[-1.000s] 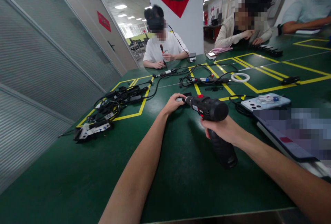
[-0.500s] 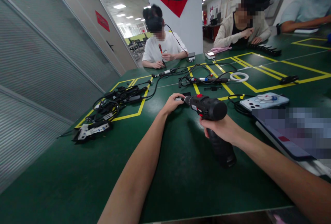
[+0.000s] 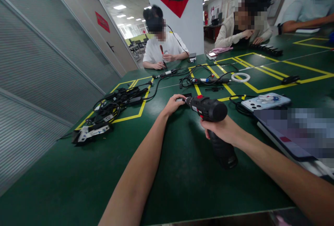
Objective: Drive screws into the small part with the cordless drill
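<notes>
My right hand (image 3: 220, 127) is wrapped round the grip of a black cordless drill (image 3: 207, 107) with red details. The drill lies level and its chuck points left, towards my left hand (image 3: 174, 104). With the fingers of that hand I hold a small dark piece with a pale strip (image 3: 180, 99) down near the table top. The drill's tip reaches this piece, but whether it touches cannot be made out. My fingers and the drill's front hide most of the piece.
A tangle of black cables (image 3: 122, 101) spreads over the green table (image 3: 182, 180) at the left. More cables, a pen-shaped tool (image 3: 214, 80) and a white ring (image 3: 240, 77) lie ahead. To the right are a phone (image 3: 266, 101) and a laptop-like slab (image 3: 287, 139). Several people sit beyond.
Both hands, the drill and the small piece keep their places. The whole view has shifted only very slightly.
</notes>
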Motion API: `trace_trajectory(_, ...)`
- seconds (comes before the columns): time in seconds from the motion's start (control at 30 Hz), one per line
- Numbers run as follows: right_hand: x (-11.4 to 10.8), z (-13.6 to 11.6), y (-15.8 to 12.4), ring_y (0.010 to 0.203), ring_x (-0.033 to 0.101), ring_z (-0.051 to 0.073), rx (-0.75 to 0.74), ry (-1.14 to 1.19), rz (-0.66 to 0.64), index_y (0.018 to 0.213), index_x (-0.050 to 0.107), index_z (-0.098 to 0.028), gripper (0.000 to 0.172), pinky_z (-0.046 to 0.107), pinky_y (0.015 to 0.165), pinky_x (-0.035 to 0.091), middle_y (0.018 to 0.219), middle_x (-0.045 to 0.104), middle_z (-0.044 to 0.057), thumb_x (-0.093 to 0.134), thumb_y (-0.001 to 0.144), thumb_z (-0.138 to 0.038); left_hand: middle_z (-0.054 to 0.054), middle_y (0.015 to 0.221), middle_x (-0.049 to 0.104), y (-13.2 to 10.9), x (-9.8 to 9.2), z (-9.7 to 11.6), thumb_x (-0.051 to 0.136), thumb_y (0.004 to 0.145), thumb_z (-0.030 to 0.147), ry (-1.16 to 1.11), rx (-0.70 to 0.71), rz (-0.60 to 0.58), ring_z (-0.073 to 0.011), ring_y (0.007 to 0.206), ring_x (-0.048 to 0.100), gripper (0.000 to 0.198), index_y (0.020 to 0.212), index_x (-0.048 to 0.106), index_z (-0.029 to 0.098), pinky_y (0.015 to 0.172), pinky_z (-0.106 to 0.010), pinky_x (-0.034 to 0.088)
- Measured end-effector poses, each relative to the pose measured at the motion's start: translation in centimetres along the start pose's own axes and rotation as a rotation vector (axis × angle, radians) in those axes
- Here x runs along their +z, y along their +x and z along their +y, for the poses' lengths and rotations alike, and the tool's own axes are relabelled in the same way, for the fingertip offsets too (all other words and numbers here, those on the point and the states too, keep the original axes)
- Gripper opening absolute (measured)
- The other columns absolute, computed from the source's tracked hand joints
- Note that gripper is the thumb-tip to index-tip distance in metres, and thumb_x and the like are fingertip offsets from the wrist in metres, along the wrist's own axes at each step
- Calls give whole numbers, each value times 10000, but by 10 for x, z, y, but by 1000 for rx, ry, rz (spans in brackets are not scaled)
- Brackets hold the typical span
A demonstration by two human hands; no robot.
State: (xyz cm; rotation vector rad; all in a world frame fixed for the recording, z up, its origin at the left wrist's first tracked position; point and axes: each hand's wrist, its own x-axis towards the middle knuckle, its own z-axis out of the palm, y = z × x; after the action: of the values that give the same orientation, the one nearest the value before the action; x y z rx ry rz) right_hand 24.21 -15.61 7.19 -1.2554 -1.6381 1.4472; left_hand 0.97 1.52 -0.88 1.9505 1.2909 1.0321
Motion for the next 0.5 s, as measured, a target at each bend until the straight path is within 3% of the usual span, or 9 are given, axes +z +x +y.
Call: trace_trajectory(0.5, -1, 0, -2, 535, 583, 167, -3, -25, -10, 784, 618, -167, 105, 288, 554, 421, 550, 615, 27, 559, 765, -252, -31, 1060, 631, 0, -1, 2, 629, 672, 250, 3, 15, -13, -194, 1058, 545, 282, 947, 680, 210, 988, -323, 391)
